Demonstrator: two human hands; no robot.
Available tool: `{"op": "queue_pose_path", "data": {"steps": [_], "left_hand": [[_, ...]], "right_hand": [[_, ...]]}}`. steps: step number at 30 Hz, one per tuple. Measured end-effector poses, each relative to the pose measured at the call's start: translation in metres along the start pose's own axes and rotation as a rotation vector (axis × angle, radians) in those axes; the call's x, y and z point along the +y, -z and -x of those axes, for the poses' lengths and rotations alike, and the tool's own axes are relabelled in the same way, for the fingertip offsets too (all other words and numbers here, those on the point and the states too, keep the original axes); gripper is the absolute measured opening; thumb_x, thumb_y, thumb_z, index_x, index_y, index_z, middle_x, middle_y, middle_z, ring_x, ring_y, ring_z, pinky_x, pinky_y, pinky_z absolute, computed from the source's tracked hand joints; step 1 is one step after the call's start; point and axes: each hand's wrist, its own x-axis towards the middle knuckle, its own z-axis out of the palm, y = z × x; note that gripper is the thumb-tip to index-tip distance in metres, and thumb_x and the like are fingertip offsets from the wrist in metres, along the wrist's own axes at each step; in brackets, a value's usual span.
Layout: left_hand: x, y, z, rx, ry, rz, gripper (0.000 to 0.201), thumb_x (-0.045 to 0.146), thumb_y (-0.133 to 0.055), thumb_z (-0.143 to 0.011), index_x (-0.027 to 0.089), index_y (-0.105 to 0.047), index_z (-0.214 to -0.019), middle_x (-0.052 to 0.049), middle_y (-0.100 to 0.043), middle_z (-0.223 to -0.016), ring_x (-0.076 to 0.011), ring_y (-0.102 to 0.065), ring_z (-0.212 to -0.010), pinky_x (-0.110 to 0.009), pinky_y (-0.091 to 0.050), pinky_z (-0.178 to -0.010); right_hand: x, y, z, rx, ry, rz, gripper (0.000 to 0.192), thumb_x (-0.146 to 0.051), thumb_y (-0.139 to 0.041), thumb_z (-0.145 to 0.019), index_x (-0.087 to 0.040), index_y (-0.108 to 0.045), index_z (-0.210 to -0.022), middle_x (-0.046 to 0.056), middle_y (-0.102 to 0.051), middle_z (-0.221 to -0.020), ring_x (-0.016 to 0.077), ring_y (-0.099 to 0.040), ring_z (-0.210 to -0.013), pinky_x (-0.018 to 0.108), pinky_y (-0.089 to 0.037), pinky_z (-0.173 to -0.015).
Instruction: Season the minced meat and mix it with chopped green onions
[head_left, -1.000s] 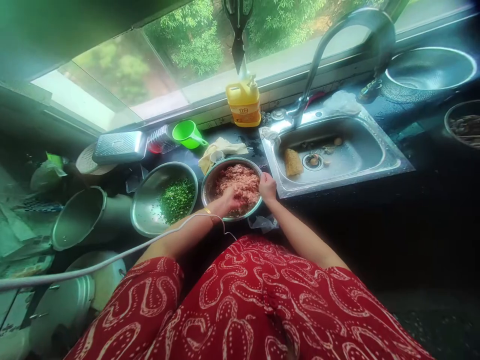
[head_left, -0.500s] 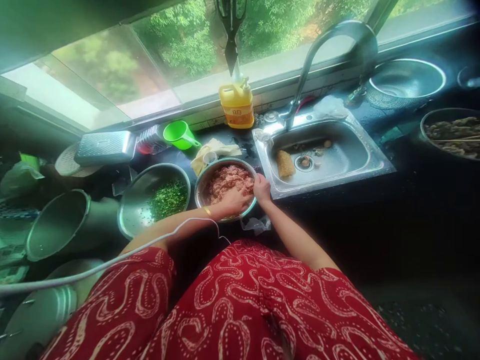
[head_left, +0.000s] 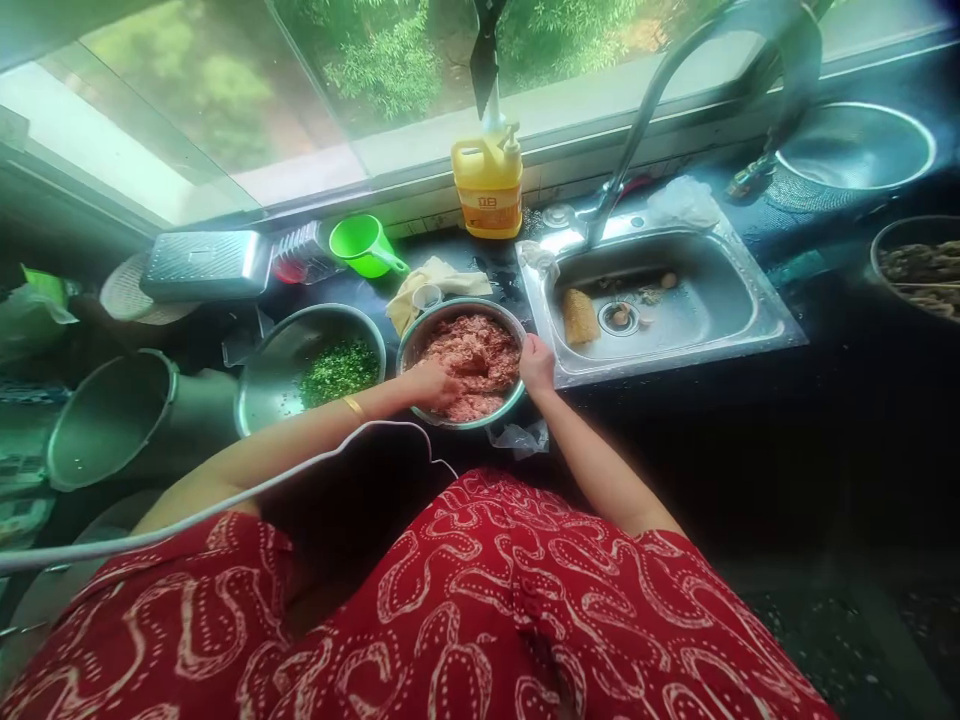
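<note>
A steel bowl [head_left: 517,402] of pink minced meat [head_left: 480,350] stands on the dark counter before me. My left hand [head_left: 435,385] is in the meat at the bowl's left side, fingers curled into it and their tips hidden. At the right, my right hand [head_left: 537,364] is closed round the rim. Left of this bowl is a larger steel basin [head_left: 262,365] with chopped green herbs [head_left: 340,374], partly behind my left forearm.
The sink [head_left: 697,330] with its tall tap lies to the right, a yellow sponge [head_left: 580,316] inside. Behind the bowl are a cloth [head_left: 442,277], a green measuring jug [head_left: 365,247] and a yellow detergent bottle [head_left: 487,190]. A white cable [head_left: 300,468] crosses over my left arm.
My left hand has moved leftward through the meat, leaving a hollow in the middle. My right hand stays on the rim. The view has shifted slightly.
</note>
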Motion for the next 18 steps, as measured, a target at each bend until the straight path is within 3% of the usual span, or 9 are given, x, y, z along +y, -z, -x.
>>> {"op": "queue_pose_path", "data": {"steps": [4,7,9,12,16,18], "left_hand": [[0.057,-0.005,-0.033,0.085,0.094,-0.08,0.041,0.044,-0.036,-0.091,0.02,-0.07,-0.095,-0.01,-0.066,-0.094,-0.0234,-0.059,-0.087,-0.032,-0.039,-0.074],[0.082,-0.022,-0.046,0.035,0.078,-0.113,0.039,0.036,-0.034,-0.093,0.019,-0.069,-0.096,-0.01,-0.066,-0.093,-0.0238,-0.059,-0.086,-0.036,-0.041,-0.078],[0.074,-0.034,-0.038,0.002,-0.031,-0.141,0.036,0.037,-0.038,-0.092,0.02,-0.068,-0.101,-0.011,-0.065,-0.102,-0.0253,-0.058,-0.095,-0.038,-0.04,-0.086],[0.034,-0.037,-0.01,0.009,-0.25,-0.195,0.035,0.044,-0.045,-0.09,0.022,-0.066,-0.109,-0.012,-0.055,-0.128,-0.0277,-0.05,-0.115,-0.04,-0.034,-0.098],[-0.012,-0.01,0.009,0.017,-0.497,-0.256,0.028,0.037,-0.051,-0.089,0.034,-0.064,-0.113,-0.002,-0.037,-0.147,-0.0278,-0.035,-0.131,-0.04,-0.026,-0.107],[-0.02,0.0,0.003,0.104,-0.434,-0.238,0.039,0.036,-0.049,-0.09,0.036,-0.053,-0.129,-0.004,-0.034,-0.149,-0.0283,-0.035,-0.132,-0.042,-0.026,-0.107]], "right_hand": [[-0.002,0.0,0.001,0.023,-0.002,0.009,0.028,-0.027,-0.032,-0.089,-0.022,-0.036,-0.061,-0.003,-0.039,-0.058,0.0128,-0.033,-0.059,0.026,-0.029,-0.062],[-0.003,0.002,0.001,0.025,0.01,0.011,0.028,-0.027,-0.033,-0.088,-0.022,-0.034,-0.061,-0.004,-0.035,-0.057,0.0124,-0.031,-0.059,0.026,-0.028,-0.06],[-0.002,0.004,0.0,0.016,0.017,-0.002,0.028,-0.027,-0.033,-0.088,-0.022,-0.035,-0.06,-0.004,-0.036,-0.057,0.0124,-0.032,-0.059,0.026,-0.027,-0.06],[-0.001,0.007,-0.002,-0.032,0.021,-0.033,0.029,-0.027,-0.034,-0.088,-0.022,-0.038,-0.06,-0.004,-0.039,-0.057,0.0125,-0.034,-0.059,0.026,-0.028,-0.06],[0.0,0.008,-0.005,-0.097,0.023,-0.049,0.029,-0.027,-0.036,-0.087,-0.021,-0.038,-0.059,-0.004,-0.04,-0.057,0.0121,-0.033,-0.058,0.025,-0.027,-0.06],[-0.001,0.008,-0.005,-0.096,0.013,-0.047,0.029,-0.027,-0.035,-0.087,-0.021,-0.039,-0.059,-0.004,-0.041,-0.057,0.0121,-0.033,-0.058,0.025,-0.027,-0.06]]}}
